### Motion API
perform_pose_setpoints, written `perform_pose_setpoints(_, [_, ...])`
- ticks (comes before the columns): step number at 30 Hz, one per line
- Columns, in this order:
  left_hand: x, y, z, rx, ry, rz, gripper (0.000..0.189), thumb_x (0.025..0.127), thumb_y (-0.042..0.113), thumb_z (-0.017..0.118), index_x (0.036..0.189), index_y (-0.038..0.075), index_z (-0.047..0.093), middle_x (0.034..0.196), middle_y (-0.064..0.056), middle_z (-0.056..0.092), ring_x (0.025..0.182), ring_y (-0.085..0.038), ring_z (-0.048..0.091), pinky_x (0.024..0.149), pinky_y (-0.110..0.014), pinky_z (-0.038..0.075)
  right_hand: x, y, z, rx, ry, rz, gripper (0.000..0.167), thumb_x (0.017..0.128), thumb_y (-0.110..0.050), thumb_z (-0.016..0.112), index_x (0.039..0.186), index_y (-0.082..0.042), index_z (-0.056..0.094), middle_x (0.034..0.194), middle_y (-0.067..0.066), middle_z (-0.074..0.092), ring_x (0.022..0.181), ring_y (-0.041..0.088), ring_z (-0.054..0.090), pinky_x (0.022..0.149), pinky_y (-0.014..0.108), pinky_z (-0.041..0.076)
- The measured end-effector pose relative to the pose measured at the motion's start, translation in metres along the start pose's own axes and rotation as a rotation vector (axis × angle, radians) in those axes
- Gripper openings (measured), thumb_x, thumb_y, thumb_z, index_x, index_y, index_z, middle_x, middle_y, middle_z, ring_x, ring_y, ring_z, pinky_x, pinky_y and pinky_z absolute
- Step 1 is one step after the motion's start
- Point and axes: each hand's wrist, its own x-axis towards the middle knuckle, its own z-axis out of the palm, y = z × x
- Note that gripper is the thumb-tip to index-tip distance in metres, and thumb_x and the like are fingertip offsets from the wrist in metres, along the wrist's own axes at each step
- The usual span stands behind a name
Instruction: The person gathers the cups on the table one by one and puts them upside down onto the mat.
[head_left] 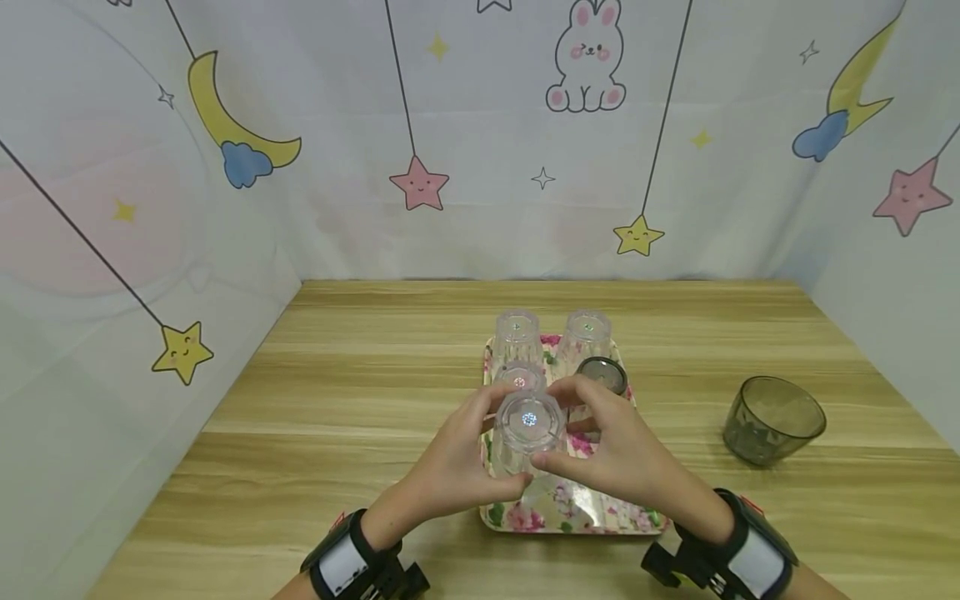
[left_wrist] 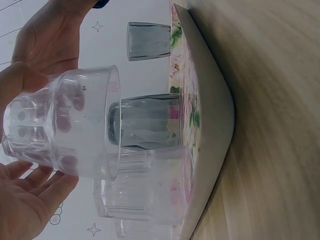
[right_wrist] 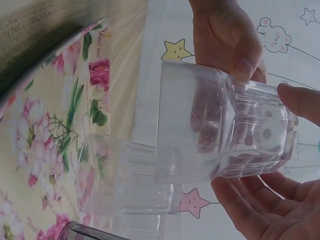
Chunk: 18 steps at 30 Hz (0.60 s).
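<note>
Both hands hold one clear plastic cup (head_left: 529, 421), turned mouth down, above the tray. My left hand (head_left: 465, 458) grips its left side, and my right hand (head_left: 622, 437) grips it from the right. The wrist views show the cup (left_wrist: 85, 120) with its wide rim below and its faceted base above, apart from the tray surface. Under the hands lies a flower-patterned tray (head_left: 525, 518). On it stand more clear cups, one just behind the held cup (right_wrist: 220, 125) and two at the back. A dark grey cup (head_left: 602, 375) is partly hidden behind my right hand.
A second dark, see-through cup (head_left: 772, 421) stands upright on the wooden table (head_left: 360, 375), right of the tray. Printed cloth walls (head_left: 495, 233) enclose the table at the back and both sides. Each wrist wears a strapped camera mount.
</note>
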Motion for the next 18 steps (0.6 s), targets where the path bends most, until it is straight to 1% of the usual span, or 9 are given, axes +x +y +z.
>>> perform_pose_setpoints(3, [-0.0007,-0.0002,0.0003,0.013,0.001,0.0,0.085,0.067,0.011,0.081,0.139,0.01,0.037,0.134,-0.003,0.051,0.125,-0.02,0.054,0.104,-0.039,0.051,0.0001,-0.0001,0.0002,0.007,-0.006,0.004,0.061,0.075,-0.034,0.081,0.124,-0.014,0.051,0.117,0.002,0.061,0.101,0.016,0.064,0.08,0.025,0.061])
perform_pose_setpoints(5, [-0.0009,-0.0005,0.0006,0.019,0.0,-0.003,0.085,0.067,0.012,0.081,0.14,0.009,0.037,0.134,-0.003,0.051,0.124,-0.019,0.055,0.103,-0.038,0.051,0.0004,-0.0001,0.0002,0.011,-0.012,0.009,0.062,0.074,-0.034,0.082,0.124,-0.014,0.051,0.117,0.001,0.061,0.102,0.016,0.064,0.081,0.026,0.06])
perform_pose_setpoints(10, [-0.002,-0.0019,0.0017,0.019,-0.006,-0.005,0.085,0.067,0.011,0.08,0.139,0.008,0.036,0.132,-0.003,0.052,0.123,-0.017,0.056,0.104,-0.035,0.05,0.0007,0.0007,0.0013,0.022,-0.021,-0.003,0.061,0.075,-0.033,0.081,0.124,-0.013,0.051,0.117,0.001,0.061,0.104,0.016,0.063,0.082,0.021,0.059])
perform_pose_setpoints(14, [-0.0031,-0.0031,0.0028,0.017,-0.005,-0.006,0.085,0.067,0.011,0.08,0.139,0.006,0.036,0.131,-0.003,0.052,0.122,-0.017,0.056,0.104,-0.036,0.05,-0.0001,0.0018,0.0029,0.033,-0.022,-0.008,0.061,0.075,-0.033,0.082,0.124,-0.014,0.051,0.116,0.0,0.061,0.104,0.015,0.063,0.082,0.019,0.058])
perform_pose_setpoints(18, [-0.0043,-0.0038,0.0034,0.015,-0.004,-0.008,0.084,0.067,0.012,0.08,0.139,0.009,0.036,0.131,-0.002,0.052,0.122,-0.017,0.056,0.103,-0.037,0.051,-0.0007,0.0029,0.0039,0.041,-0.027,-0.013,0.06,0.075,-0.032,0.082,0.123,-0.014,0.051,0.115,0.001,0.061,0.105,0.016,0.063,0.081,0.019,0.059])
